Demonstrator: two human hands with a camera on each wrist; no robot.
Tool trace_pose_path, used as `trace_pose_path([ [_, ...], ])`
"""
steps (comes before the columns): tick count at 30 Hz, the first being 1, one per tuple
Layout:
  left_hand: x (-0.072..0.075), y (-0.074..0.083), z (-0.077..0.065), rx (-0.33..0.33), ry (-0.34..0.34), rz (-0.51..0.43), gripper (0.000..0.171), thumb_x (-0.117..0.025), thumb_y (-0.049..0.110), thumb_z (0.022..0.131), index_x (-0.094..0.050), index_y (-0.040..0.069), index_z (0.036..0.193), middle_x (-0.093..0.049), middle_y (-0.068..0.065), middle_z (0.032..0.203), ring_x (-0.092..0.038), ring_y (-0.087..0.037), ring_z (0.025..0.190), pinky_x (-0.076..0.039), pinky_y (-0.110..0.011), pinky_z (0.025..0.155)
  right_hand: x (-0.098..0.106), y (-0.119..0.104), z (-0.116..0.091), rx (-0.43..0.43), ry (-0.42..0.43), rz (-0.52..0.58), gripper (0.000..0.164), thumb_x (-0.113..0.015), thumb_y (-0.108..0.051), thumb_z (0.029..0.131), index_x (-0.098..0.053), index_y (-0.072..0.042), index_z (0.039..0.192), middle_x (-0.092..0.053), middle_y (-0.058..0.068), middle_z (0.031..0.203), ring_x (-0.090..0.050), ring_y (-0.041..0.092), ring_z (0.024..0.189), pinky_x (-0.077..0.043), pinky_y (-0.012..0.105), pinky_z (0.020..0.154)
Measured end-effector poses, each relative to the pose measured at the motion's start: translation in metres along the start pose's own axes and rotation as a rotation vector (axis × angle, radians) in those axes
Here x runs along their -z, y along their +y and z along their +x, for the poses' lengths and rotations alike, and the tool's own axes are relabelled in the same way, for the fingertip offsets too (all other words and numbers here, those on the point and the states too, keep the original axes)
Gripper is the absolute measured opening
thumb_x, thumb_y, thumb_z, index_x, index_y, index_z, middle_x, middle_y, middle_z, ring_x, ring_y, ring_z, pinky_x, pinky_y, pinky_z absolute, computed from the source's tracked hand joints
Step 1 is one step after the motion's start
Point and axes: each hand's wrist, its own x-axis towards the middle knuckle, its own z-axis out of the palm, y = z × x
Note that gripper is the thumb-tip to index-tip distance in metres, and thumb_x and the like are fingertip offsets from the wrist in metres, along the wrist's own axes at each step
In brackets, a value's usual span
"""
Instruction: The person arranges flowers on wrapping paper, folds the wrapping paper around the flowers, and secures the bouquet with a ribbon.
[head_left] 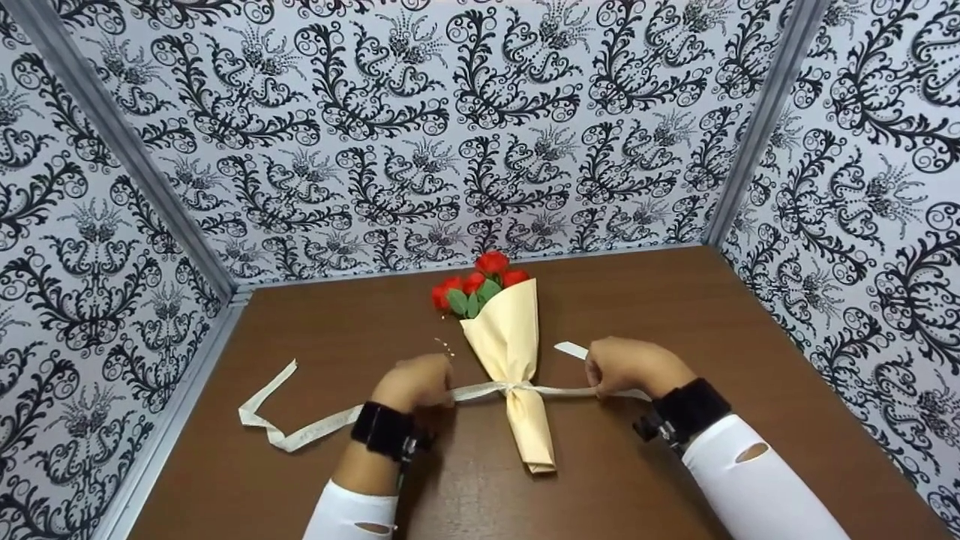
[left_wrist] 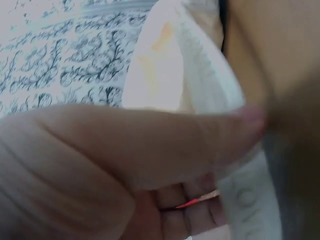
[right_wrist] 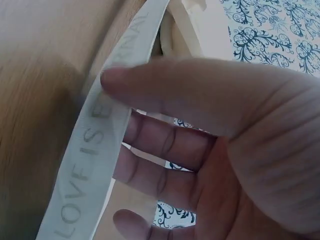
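A bouquet of red roses (head_left: 492,262) with green leaves lies in cream wrapping paper (head_left: 504,334) on the brown table. Around the narrow waist of the wrapping runs a white ribbon (head_left: 555,391), crossed at the front and stretched out to both sides. My left hand (head_left: 416,381) pinches the ribbon left of the bouquet, and my right hand (head_left: 630,366) pinches it on the right. In the right wrist view, the ribbon (right_wrist: 85,165) shows the printed words "LOVE IS" under my thumb. The left wrist view shows lettering on the ribbon (left_wrist: 250,200) too.
A long loose ribbon tail lies folded on the table (head_left: 337,495) to the left; a short end shows beside my right hand. Patterned wall panels (head_left: 420,135) with grey frame strips (head_left: 127,142) enclose the back and sides. Each wrist wears a black strap (head_left: 690,409).
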Motion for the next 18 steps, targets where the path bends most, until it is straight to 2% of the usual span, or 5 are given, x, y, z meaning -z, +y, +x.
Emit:
trace_pose_path([
  [4, 0.005, -0.009, -0.011, 0.037, 0.022, -0.045, 0.014, -0.085, 0.022, 0.078, -0.073, 0.021, 0.070, -0.069, 0.008, 0.073, -0.061, -0.017, 0.071, -0.054, -0.054, 0.081, 0.003, 0.002, -0.002, 0.042, 0.009, 0.017, 0.013, -0.080, -0.006, 0.075, -0.072, -0.016, 0.072, -0.061, -0.011, 0.068, -0.052, 0.008, 0.062, -0.044, 0.024, 0.058],
  [9, 0.011, -0.017, -0.020, 0.046, 0.076, -0.117, 0.021, -0.086, 0.020, 0.080, -0.068, 0.020, 0.069, -0.061, 0.008, 0.069, -0.056, -0.016, 0.069, -0.049, -0.042, 0.071, 0.006, 0.006, 0.001, 0.080, 0.011, 0.037, 0.009, -0.081, -0.007, 0.080, -0.074, -0.013, 0.077, -0.063, -0.010, 0.070, -0.051, 0.007, 0.064, -0.045, 0.024, 0.061],
  [14, 0.012, -0.024, -0.021, 0.037, 0.111, -0.154, 0.019, -0.085, 0.012, 0.078, -0.070, 0.018, 0.068, -0.061, 0.008, 0.066, -0.055, -0.015, 0.065, -0.048, -0.035, 0.065, 0.004, 0.009, 0.003, 0.060, 0.014, 0.071, 0.010, -0.083, -0.007, 0.080, -0.075, -0.013, 0.077, -0.066, -0.009, 0.071, -0.052, 0.007, 0.063, -0.045, 0.024, 0.059],
  [18, 0.007, -0.031, -0.019, 0.040, 0.102, -0.163, 0.023, -0.085, 0.012, 0.080, -0.068, 0.017, 0.066, -0.059, 0.009, 0.065, -0.052, -0.014, 0.063, -0.045, -0.032, 0.062, 0.000, 0.011, 0.002, 0.049, -0.001, 0.109, 0.011, -0.083, -0.005, 0.080, -0.076, -0.013, 0.077, -0.067, -0.008, 0.070, -0.054, 0.006, 0.062, -0.046, 0.023, 0.058],
])
